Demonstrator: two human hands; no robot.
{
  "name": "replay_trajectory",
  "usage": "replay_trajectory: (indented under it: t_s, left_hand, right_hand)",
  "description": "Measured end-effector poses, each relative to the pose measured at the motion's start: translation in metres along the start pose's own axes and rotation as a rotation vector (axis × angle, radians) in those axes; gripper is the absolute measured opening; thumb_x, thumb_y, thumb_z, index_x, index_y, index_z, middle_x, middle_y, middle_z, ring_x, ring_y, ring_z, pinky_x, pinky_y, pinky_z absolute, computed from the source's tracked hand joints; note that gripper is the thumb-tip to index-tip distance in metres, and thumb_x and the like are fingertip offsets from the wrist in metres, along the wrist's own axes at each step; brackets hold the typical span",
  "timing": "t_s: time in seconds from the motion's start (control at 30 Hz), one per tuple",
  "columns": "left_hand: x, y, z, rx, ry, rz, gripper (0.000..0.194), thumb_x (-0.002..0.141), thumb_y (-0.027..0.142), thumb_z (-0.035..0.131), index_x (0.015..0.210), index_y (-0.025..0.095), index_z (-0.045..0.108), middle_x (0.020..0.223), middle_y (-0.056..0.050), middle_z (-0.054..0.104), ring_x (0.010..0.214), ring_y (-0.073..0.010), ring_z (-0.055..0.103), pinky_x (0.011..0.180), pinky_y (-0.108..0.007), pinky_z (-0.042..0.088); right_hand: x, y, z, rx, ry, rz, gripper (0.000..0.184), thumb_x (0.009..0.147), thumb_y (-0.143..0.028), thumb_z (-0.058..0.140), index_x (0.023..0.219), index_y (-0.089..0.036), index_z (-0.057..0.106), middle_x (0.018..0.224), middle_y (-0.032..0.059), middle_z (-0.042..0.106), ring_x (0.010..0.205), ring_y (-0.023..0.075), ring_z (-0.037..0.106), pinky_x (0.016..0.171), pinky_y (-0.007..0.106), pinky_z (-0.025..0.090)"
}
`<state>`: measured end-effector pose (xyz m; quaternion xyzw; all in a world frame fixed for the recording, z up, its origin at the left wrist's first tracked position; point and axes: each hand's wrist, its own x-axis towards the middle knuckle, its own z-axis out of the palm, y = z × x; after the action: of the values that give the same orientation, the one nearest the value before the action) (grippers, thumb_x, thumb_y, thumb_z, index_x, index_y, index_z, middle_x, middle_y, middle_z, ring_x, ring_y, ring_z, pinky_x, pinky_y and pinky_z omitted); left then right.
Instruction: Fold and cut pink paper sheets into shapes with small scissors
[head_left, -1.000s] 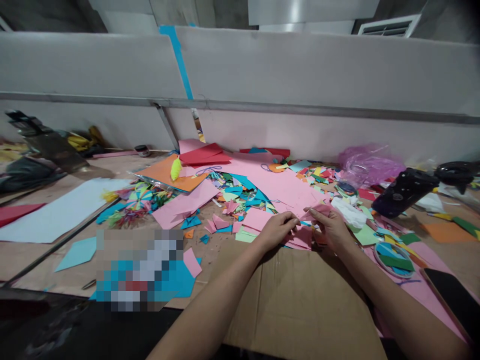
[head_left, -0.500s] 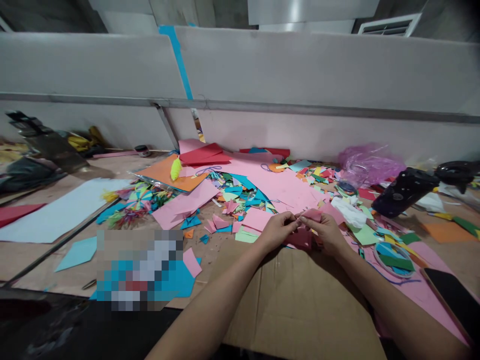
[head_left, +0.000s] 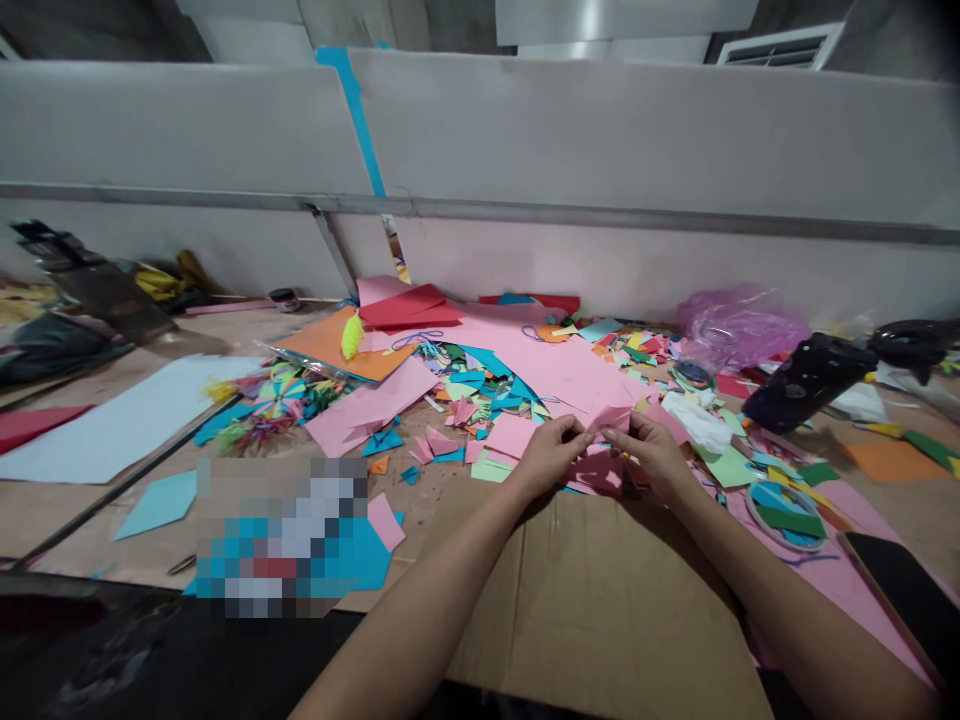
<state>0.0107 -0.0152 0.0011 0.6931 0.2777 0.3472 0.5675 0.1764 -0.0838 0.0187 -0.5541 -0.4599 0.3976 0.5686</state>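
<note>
My left hand (head_left: 550, 452) and my right hand (head_left: 651, 450) meet over the middle of the table, fingertips pinched on a small pink paper piece (head_left: 611, 418) held between them. Just under the hands lies a small pile of pink paper pieces (head_left: 600, 472) at the far edge of a brown cardboard sheet (head_left: 600, 600). A large pink sheet (head_left: 555, 370) lies beyond the hands.
Coloured paper scraps (head_left: 487, 395) cover the table. An orange sheet (head_left: 330, 345) and red sheets (head_left: 409, 308) lie at the back left, a white sheet (head_left: 120, 420) far left. A black glue gun (head_left: 810, 380), a purple plastic bag (head_left: 739, 325) and a tape ring (head_left: 784, 512) sit on the right.
My right hand has moved left toward my left hand, bringing the pink piece up between both sets of fingertips. The hands are now closer together.
</note>
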Motion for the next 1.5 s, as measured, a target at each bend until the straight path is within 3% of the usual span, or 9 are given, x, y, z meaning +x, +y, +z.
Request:
replay_trajectory:
  t_s: [0.2, 0.53, 0.8, 0.97, 1.13, 1.3, 1.5]
  left_hand:
    - [-0.002, 0.003, 0.001, -0.017, -0.076, -0.068, 0.037, 0.081, 0.054, 0.062, 0.079, 0.017, 0.056, 0.066, 0.002, 0.055, 0.057, -0.0107, 0.049, 0.053, -0.023, 0.036]
    - [-0.002, 0.002, 0.002, 0.104, -0.098, 0.007, 0.035, 0.084, 0.048, 0.057, 0.071, 0.017, 0.053, 0.063, 0.003, 0.053, 0.060, -0.0105, 0.046, 0.060, -0.024, 0.034]
    - [-0.003, 0.006, 0.003, 0.081, -0.127, 0.014, 0.037, 0.084, 0.050, 0.058, 0.069, 0.017, 0.051, 0.063, 0.004, 0.050, 0.060, -0.0100, 0.044, 0.058, -0.024, 0.031]
    - [-0.004, 0.005, 0.001, 0.037, -0.102, -0.025, 0.038, 0.082, 0.052, 0.059, 0.072, 0.017, 0.053, 0.062, 0.004, 0.050, 0.058, -0.0101, 0.043, 0.057, -0.024, 0.030]
    - [-0.003, 0.005, 0.000, 0.023, -0.065, -0.036, 0.040, 0.082, 0.054, 0.059, 0.070, 0.017, 0.051, 0.062, 0.004, 0.048, 0.058, -0.0101, 0.041, 0.056, -0.024, 0.029]
    - [-0.002, 0.004, 0.000, 0.049, -0.071, -0.018, 0.038, 0.082, 0.053, 0.058, 0.069, 0.017, 0.052, 0.063, 0.004, 0.049, 0.059, -0.0107, 0.042, 0.057, -0.025, 0.030]
    - [-0.003, 0.006, -0.001, 0.089, -0.039, -0.008, 0.037, 0.084, 0.051, 0.057, 0.069, 0.017, 0.053, 0.064, 0.003, 0.052, 0.062, -0.0112, 0.046, 0.059, -0.024, 0.031]
  right_hand:
    - [0.001, 0.007, 0.001, 0.080, 0.017, 0.023, 0.030, 0.063, -0.041, 0.085, 0.081, -0.020, 0.074, 0.077, 0.0028, 0.070, 0.067, 0.0173, 0.060, 0.061, 0.029, 0.047]
    - [-0.002, 0.005, 0.007, 0.109, -0.041, -0.033, 0.027, 0.067, -0.042, 0.083, 0.073, -0.020, 0.069, 0.071, 0.0011, 0.066, 0.065, 0.0160, 0.058, 0.062, 0.029, 0.047]
    - [-0.003, -0.001, 0.009, 0.196, 0.067, 0.002, 0.030, 0.069, -0.047, 0.081, 0.067, -0.020, 0.067, 0.065, -0.0009, 0.061, 0.059, 0.0139, 0.054, 0.058, 0.027, 0.045]
    - [-0.001, 0.000, 0.002, 0.178, 0.043, 0.065, 0.032, 0.073, -0.052, 0.077, 0.074, -0.021, 0.069, 0.065, -0.0012, 0.061, 0.057, 0.0145, 0.054, 0.054, 0.027, 0.045]
    - [0.001, 0.002, -0.003, 0.110, 0.038, 0.025, 0.031, 0.064, -0.045, 0.085, 0.070, -0.020, 0.067, 0.066, -0.0018, 0.060, 0.058, 0.0131, 0.053, 0.056, 0.026, 0.045]
    - [0.001, 0.002, -0.003, 0.183, 0.057, 0.120, 0.031, 0.071, -0.048, 0.080, 0.079, -0.020, 0.069, 0.064, -0.0018, 0.059, 0.052, 0.0126, 0.050, 0.048, 0.025, 0.042]
    - [-0.001, -0.005, -0.002, 0.052, -0.029, 0.020, 0.027, 0.070, -0.044, 0.081, 0.083, -0.022, 0.074, 0.080, 0.0034, 0.071, 0.066, 0.0172, 0.060, 0.061, 0.030, 0.049]
